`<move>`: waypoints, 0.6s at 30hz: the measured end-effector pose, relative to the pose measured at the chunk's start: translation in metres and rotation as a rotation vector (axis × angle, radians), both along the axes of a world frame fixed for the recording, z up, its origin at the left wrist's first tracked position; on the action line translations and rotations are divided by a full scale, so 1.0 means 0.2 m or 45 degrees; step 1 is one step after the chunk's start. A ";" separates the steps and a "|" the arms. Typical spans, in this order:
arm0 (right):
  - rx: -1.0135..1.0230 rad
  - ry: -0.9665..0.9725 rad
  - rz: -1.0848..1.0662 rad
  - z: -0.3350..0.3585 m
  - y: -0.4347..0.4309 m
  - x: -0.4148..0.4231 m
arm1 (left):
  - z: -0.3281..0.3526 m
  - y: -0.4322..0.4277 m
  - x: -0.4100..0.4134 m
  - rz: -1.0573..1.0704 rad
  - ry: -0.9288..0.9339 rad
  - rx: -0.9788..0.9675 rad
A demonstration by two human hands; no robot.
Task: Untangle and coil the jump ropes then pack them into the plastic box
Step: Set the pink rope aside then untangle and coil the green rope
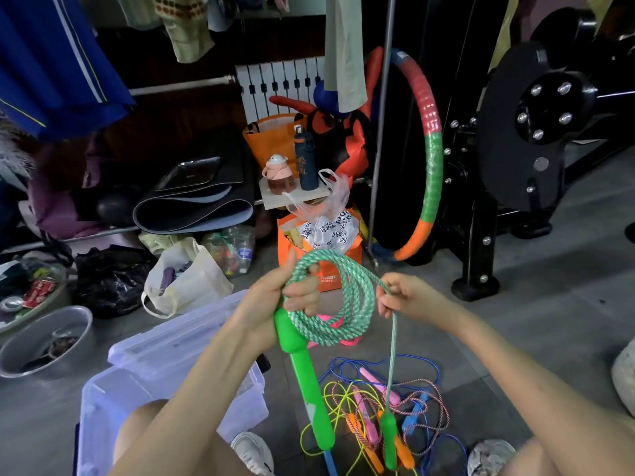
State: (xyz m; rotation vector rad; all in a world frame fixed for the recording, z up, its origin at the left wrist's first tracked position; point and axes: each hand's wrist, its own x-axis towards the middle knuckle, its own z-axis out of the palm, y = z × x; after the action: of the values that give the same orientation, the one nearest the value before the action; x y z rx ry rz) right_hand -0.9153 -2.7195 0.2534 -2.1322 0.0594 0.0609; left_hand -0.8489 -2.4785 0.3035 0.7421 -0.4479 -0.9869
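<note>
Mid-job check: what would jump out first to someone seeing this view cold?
The green-and-white rope coil at centre stands out: the left hand grips it with one green handle, while the right hand pinches the loose strand, the other green handle dangling below. Under it a bright tangle of ropes lies on the floor, with the clear plastic box at lower left. A striped hoop leans at back right.

A: How many green handles?
B: Two, the left handle (309, 383) and the right handle (390, 438), on one green rope (326, 333).
A: Boxes, bottles, hoops?
B: One plastic box (103, 407) near left. Far off, one pink bottle (277, 175), one blue bottle (305, 159), one hoop (431, 149).
</note>
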 end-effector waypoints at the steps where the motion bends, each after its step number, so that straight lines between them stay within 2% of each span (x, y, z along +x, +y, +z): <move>1: 0.032 0.040 -0.064 -0.07 -0.03 -0.02 | 0.00 0.02 0.03 -0.041 0.065 -0.088; 6: 0.261 0.118 -0.449 -0.34 -0.11 -0.17 | 0.00 0.11 0.15 -0.214 0.244 -0.364; 8: 0.302 0.098 -0.547 -0.36 -0.10 -0.16 | -0.03 0.14 0.19 -0.200 0.282 -0.377; 10: 0.236 0.044 -0.624 -0.32 -0.06 -0.11 | -0.05 0.15 0.24 -0.122 0.268 -0.331; 14: -0.204 -0.064 -0.466 -0.17 0.05 0.02 | -0.06 0.16 0.26 0.292 0.222 -0.049; 18: -0.730 -0.225 -0.207 -0.07 0.16 0.07 | -0.04 0.10 0.22 0.678 -0.015 0.288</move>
State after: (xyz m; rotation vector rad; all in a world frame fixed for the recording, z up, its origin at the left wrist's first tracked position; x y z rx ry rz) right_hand -0.9004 -2.6885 0.2388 -2.6855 0.1614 -0.2711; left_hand -0.8044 -2.4587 0.2949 1.0070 -0.1322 -0.5345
